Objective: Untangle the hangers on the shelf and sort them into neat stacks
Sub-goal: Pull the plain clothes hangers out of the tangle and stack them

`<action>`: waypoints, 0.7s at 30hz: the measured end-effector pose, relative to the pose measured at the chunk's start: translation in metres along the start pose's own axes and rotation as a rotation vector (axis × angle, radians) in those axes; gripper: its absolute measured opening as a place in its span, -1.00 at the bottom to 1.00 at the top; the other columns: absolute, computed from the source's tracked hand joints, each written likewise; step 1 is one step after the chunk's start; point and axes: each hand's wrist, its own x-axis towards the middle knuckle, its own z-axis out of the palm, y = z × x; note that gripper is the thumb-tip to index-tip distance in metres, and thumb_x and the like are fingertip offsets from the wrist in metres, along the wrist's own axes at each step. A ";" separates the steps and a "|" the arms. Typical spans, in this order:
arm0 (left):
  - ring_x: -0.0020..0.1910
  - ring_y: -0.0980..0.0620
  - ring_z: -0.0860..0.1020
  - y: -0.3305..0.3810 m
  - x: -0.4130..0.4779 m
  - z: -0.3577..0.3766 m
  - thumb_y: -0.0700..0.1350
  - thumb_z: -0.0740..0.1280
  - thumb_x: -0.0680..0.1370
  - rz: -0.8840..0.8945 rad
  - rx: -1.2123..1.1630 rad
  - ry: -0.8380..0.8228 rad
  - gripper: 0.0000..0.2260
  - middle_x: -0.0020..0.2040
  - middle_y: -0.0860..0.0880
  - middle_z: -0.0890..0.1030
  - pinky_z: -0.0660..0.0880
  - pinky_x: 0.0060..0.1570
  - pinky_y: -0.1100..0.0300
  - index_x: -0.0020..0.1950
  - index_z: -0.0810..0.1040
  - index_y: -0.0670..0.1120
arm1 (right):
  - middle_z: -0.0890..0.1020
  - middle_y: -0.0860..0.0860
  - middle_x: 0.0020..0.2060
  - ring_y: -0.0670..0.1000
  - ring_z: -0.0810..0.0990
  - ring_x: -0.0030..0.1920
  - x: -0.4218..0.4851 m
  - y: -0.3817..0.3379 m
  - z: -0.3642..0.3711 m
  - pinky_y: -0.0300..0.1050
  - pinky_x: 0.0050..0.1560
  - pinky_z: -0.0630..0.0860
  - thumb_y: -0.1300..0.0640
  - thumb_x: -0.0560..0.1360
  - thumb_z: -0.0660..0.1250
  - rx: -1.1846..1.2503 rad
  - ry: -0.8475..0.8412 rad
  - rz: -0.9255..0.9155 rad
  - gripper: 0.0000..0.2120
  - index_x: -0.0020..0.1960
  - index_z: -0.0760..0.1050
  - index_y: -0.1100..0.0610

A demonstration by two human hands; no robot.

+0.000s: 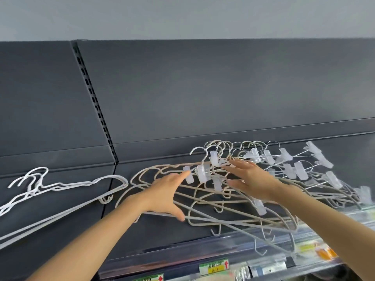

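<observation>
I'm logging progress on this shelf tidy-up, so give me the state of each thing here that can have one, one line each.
left hand: open, fingers straight, lying on the beige hangers
right hand: open, fingers spread, resting on the pile
beige hangers: tangled, crossing one another
clip hangers: jumbled at the right, mixed into the pile
white hangers: apart at the left, loosely overlapped, untouched

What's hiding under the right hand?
Tangled beige hangers and a clear clip run under the right hand. The bits beneath its palm are covered.
</observation>
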 end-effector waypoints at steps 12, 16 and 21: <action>0.46 -0.01 0.15 0.014 0.003 0.002 0.13 0.53 0.22 -0.035 0.111 0.047 0.22 0.48 0.00 0.14 0.12 0.45 0.03 0.40 -0.47 0.29 | 0.34 0.02 0.42 0.06 0.36 0.37 0.013 0.038 -0.001 -0.04 0.35 0.33 0.02 0.57 0.22 0.049 0.084 0.041 -0.54 0.43 0.26 0.08; 0.48 -0.02 0.12 0.019 0.006 -0.005 0.12 0.56 0.21 -0.074 0.082 0.076 0.23 0.51 -0.02 0.11 0.10 0.46 -0.01 0.43 -0.43 0.26 | 0.41 0.11 0.35 0.14 0.43 0.29 0.034 0.029 0.000 0.01 0.27 0.42 0.04 0.54 0.28 0.073 0.092 0.018 -0.48 0.44 0.23 0.12; 0.49 -0.01 0.12 0.023 0.005 -0.013 0.10 0.56 0.22 -0.093 0.061 0.097 0.23 0.52 0.01 0.11 0.13 0.44 0.04 0.41 -0.45 0.29 | 0.54 0.07 0.13 0.15 0.42 0.19 0.052 0.027 -0.001 0.07 0.19 0.43 -0.05 0.52 0.27 -0.068 0.074 0.004 -0.54 0.37 0.30 0.04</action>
